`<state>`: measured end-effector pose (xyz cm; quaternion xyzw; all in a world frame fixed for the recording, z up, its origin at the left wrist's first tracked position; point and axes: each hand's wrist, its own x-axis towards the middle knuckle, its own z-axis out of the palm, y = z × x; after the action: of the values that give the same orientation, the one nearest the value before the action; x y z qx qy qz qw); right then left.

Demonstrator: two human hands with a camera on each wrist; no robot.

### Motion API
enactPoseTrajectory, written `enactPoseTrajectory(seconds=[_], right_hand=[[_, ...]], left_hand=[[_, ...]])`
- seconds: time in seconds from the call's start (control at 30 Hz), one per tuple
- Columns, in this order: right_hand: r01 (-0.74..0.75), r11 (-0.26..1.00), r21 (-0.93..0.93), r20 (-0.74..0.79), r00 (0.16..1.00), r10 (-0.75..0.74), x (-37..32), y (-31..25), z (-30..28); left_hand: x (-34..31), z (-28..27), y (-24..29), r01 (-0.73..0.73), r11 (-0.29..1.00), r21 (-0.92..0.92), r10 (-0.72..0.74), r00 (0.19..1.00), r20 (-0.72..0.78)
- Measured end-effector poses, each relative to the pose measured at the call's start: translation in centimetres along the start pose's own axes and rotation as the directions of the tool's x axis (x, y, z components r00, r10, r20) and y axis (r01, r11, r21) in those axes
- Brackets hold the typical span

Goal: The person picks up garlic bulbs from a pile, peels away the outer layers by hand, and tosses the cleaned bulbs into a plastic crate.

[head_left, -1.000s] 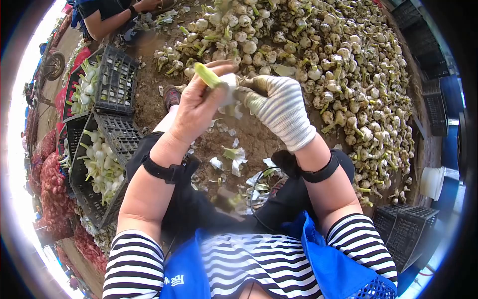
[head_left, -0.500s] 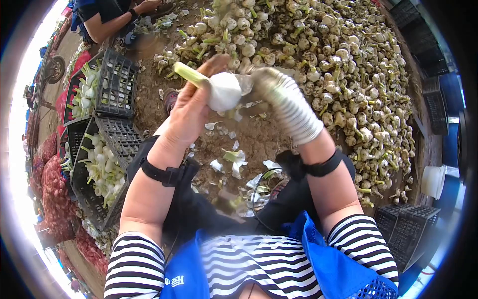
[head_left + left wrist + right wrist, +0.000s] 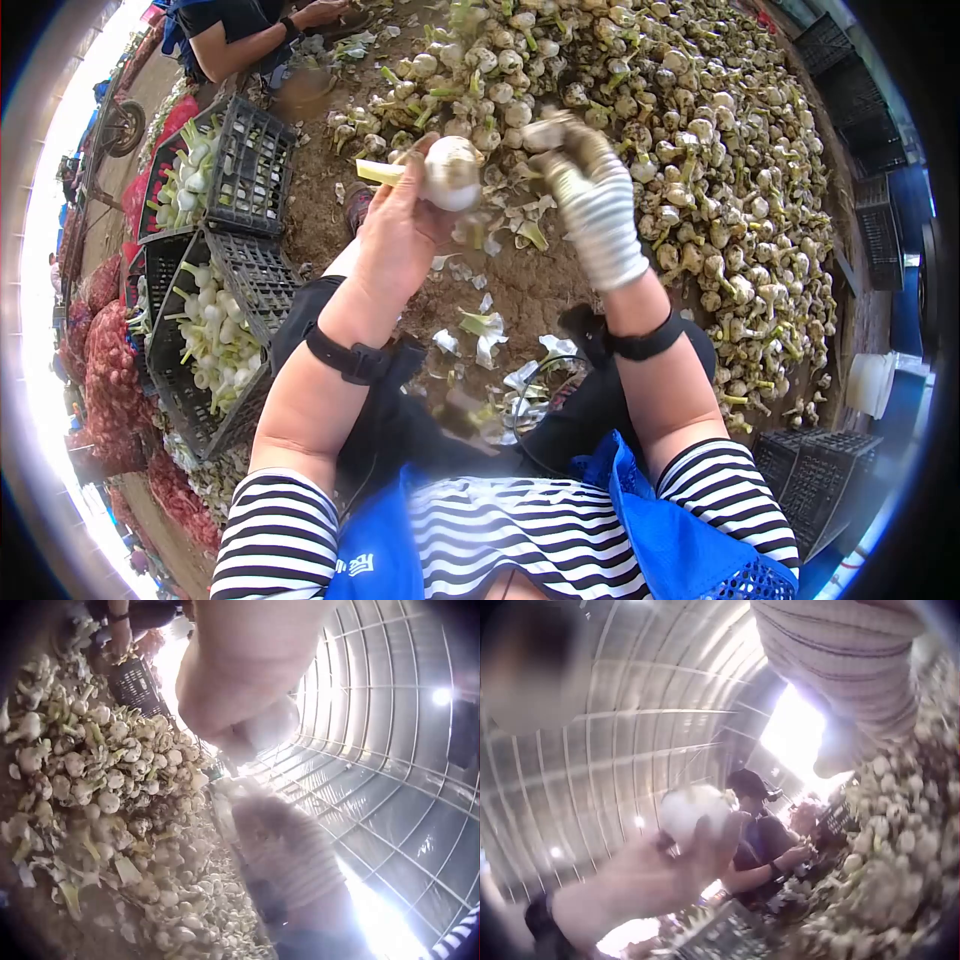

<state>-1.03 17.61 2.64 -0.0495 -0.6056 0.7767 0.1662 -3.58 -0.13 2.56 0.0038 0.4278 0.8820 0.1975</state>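
My bare left hand [image 3: 395, 235] grips a white garlic bulb [image 3: 453, 175] in the head view, its cut green stem [image 3: 379, 172] poking out to the left. Brownish skin marks the bulb's upper side. My gloved right hand [image 3: 597, 205] is held apart to the right, blurred, fingers bent; whether something pale is between them I cannot tell. The right wrist view shows the bulb [image 3: 696, 814] in my left hand [image 3: 660, 874], with the striped glove [image 3: 840, 652] above. In the left wrist view, the bulb [image 3: 274, 724] is partly hidden behind my left hand [image 3: 244, 664].
A large heap of garlic [image 3: 720, 200] spreads ahead and to the right. Black crates [image 3: 245, 170] with peeled bulbs stand at the left, near red net sacks [image 3: 108, 370]. Peelings [image 3: 483, 325] litter the ground. Another person [image 3: 235, 45] sits at the upper left.
My right hand has come away from the bulb, moving right. The bulb has turned in my left hand, so its marked side shows and its stem lies flatter. The head view has shifted slightly.
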Motion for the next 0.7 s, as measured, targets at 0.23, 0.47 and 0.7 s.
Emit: enactPoseTrajectory(seconds=[0.23, 0.47, 0.7], right_hand=[[0.747, 0.543, -0.383, 0.566, 0.655, -0.502, -1.6, -1.1, 2.1], [0.489, 0.715, -0.501, 0.561, 0.812, -0.162, -3.3, 0.0, 1.3], [0.721, 0.438, -0.537, 0.517, 0.691, -0.504, -1.5, -0.2, 1.1]], left_hand=[[-0.6, 1.1, 0.2, 0.089, 0.971, 0.224, -0.064, 0.991, -0.114], [-0.2, 0.1, 1.3, 0.23, 0.944, 0.237, -0.208, 0.971, -0.114], [-0.3, 0.2, 1.0, 0.073, 0.959, 0.274, -0.022, 0.983, -0.184]])
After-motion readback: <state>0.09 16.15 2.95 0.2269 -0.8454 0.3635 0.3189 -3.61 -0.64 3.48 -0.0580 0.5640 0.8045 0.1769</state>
